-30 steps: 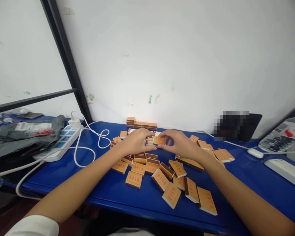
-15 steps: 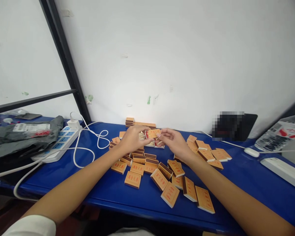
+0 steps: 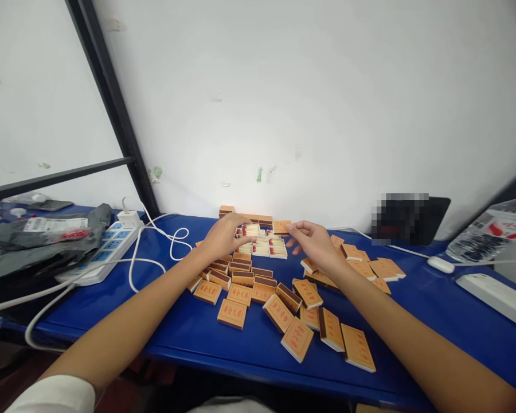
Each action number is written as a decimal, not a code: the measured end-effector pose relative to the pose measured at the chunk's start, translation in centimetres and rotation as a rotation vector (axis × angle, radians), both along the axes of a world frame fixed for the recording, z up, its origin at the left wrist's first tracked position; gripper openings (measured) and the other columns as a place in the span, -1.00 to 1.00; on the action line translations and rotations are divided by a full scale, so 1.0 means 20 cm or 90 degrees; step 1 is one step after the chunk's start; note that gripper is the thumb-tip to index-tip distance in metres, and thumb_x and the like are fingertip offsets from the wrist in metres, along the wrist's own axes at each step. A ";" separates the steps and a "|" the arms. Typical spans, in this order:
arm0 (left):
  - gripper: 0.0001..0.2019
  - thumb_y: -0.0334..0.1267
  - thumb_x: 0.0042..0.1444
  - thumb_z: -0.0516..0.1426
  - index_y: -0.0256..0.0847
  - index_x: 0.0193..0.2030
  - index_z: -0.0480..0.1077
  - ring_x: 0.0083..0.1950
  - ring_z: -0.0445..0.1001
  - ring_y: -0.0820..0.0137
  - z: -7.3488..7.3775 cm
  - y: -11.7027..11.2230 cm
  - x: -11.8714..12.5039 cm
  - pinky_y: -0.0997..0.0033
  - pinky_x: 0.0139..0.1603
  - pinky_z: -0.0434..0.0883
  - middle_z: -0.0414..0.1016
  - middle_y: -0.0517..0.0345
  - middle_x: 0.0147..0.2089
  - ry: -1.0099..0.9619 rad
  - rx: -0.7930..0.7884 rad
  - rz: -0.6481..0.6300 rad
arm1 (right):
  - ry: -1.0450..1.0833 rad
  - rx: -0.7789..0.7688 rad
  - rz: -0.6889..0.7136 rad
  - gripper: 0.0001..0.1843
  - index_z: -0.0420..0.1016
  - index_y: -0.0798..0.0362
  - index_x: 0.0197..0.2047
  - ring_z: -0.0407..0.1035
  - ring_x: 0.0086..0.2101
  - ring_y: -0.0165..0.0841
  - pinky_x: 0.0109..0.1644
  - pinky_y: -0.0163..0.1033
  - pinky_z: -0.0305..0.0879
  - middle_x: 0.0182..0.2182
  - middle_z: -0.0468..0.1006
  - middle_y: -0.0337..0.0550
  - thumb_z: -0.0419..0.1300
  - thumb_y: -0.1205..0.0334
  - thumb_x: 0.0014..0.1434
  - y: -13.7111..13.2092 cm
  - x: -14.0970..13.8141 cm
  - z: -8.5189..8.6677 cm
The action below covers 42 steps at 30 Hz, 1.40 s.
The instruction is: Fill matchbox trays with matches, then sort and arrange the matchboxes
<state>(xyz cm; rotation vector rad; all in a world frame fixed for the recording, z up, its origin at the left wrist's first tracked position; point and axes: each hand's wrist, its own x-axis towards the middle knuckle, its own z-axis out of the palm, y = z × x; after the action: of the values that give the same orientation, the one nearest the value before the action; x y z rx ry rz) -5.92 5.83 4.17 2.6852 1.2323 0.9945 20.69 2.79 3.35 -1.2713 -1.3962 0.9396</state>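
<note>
Blue table (image 3: pixel 258 344), matchbox sleeve (image 3: pixel 281 227) in right hand (image 3: pixel 313 241)

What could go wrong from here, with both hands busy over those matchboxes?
The open match tray in the left hand has its matches exposed, so a tilt might spill them over the open trays below.
The right hand pinches the matchbox cover near one end, so it could slip.
Loose matchboxes lie close to the right forearm, which might knock them.
</note>
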 end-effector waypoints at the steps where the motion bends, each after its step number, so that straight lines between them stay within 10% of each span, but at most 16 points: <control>1: -0.65 -0.04 0.23 0.34 -0.16 0.07 0.54 0.12 0.53 0.14 0.00 0.01 -0.02 0.12 0.19 0.45 0.61 0.00 0.06 0.004 0.009 0.002 | -0.014 0.000 -0.015 -0.55 0.53 0.04 -0.28 0.41 -0.56 -0.41 -0.55 -0.33 0.39 -0.47 0.60 -0.13 0.38 -0.21 0.19 0.01 0.02 0.00; 29: -0.62 -0.03 0.01 0.36 -0.22 -0.10 0.67 -0.18 0.57 0.21 0.07 0.17 -0.29 0.35 -0.22 0.37 0.65 0.03 -0.19 0.145 -0.242 0.060 | -0.112 0.052 -0.085 -0.57 0.51 0.07 -0.28 0.45 -0.51 -0.39 -0.56 -0.37 0.27 -0.33 0.71 0.01 0.36 -0.16 0.22 0.16 0.18 -0.11; 42: -0.70 -0.11 0.02 0.36 -0.21 -0.15 0.68 -0.20 0.56 0.22 -0.01 0.20 -0.25 0.34 -0.20 0.38 0.65 0.01 -0.19 0.119 -0.177 0.037 | -0.045 -0.010 -0.072 -0.78 0.52 0.08 -0.30 0.43 -0.52 -0.45 -0.59 -0.42 0.25 -0.31 0.72 0.00 0.34 0.13 0.31 0.09 0.10 -0.05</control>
<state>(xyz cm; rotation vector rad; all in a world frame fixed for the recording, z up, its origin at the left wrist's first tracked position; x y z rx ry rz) -10.94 9.91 3.95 2.5816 1.3707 0.5365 22.72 4.65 2.40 -1.3926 -1.3573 0.8376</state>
